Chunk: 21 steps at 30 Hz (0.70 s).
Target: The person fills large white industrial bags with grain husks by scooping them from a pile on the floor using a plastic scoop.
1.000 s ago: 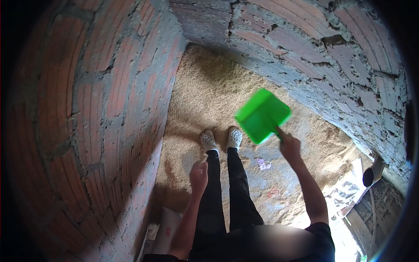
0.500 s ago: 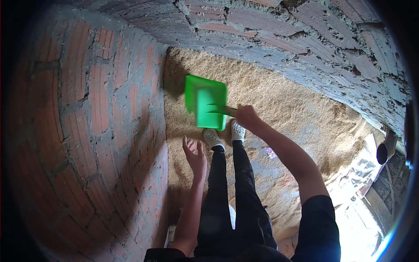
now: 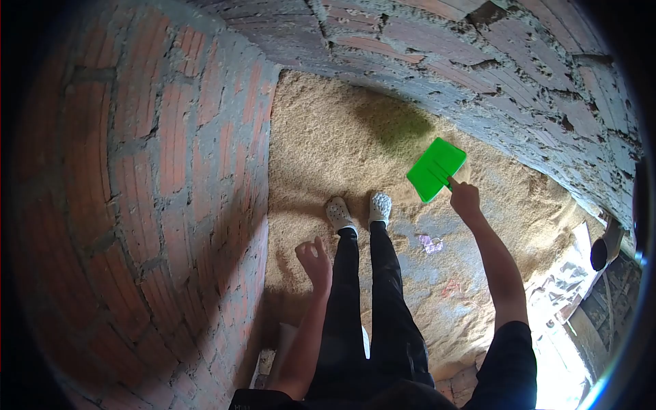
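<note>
My right hand [image 3: 466, 199] is closed round the short handle of a bright green dustpan [image 3: 434, 168]. The pan is tilted above the tan, grainy husk-like material [image 3: 321, 130], right of my feet, and its shadow falls beyond it near the far wall. I see no load on the pan's visible face. My left hand [image 3: 316, 265] hangs in the air beside my left leg, fingers loosely curled and apart from the thumb, with nothing in it.
Brick walls stand close on the left [image 3: 137, 205] and across the far side [image 3: 437, 61]. My pale clogs [image 3: 380, 208] rest on the grainy floor. A purple scrap [image 3: 430, 244] lies on a thinly covered grey patch. At right are a pipe end [image 3: 599, 253] and shiny sheeting [image 3: 564, 283].
My right hand has swung the dustpan rightward from in front of my feet, turning it over on the way. My left hand has shifted slightly right and down, its fingers more curled.
</note>
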Each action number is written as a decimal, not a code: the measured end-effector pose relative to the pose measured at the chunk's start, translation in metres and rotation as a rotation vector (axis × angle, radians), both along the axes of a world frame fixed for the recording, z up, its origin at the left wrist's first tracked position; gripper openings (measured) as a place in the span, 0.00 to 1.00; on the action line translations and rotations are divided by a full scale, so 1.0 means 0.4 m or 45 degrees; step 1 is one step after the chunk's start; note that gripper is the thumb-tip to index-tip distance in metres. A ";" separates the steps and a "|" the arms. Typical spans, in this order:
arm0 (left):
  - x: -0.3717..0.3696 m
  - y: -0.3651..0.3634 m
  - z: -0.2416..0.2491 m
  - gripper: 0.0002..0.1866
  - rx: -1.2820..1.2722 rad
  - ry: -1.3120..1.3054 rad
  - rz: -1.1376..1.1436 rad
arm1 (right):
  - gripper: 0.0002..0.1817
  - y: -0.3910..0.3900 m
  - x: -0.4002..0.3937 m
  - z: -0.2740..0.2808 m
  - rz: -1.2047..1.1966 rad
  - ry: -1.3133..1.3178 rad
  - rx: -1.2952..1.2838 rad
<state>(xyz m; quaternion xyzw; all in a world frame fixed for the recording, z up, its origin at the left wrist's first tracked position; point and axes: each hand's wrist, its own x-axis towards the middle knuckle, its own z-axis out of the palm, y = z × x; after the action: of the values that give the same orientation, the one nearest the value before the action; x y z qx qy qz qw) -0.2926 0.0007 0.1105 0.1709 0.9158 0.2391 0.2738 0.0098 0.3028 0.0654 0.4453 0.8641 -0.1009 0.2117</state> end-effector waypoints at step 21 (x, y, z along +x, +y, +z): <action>0.119 -0.188 0.057 0.33 0.060 0.143 0.474 | 0.10 -0.406 -0.845 -0.065 1.208 0.161 -0.371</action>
<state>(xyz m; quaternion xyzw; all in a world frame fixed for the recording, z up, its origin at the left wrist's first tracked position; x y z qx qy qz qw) -0.2451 -0.0746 0.1332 0.0182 0.9395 0.2971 0.1692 -0.3282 0.1402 0.0392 -0.0380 0.9595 -0.1400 0.2415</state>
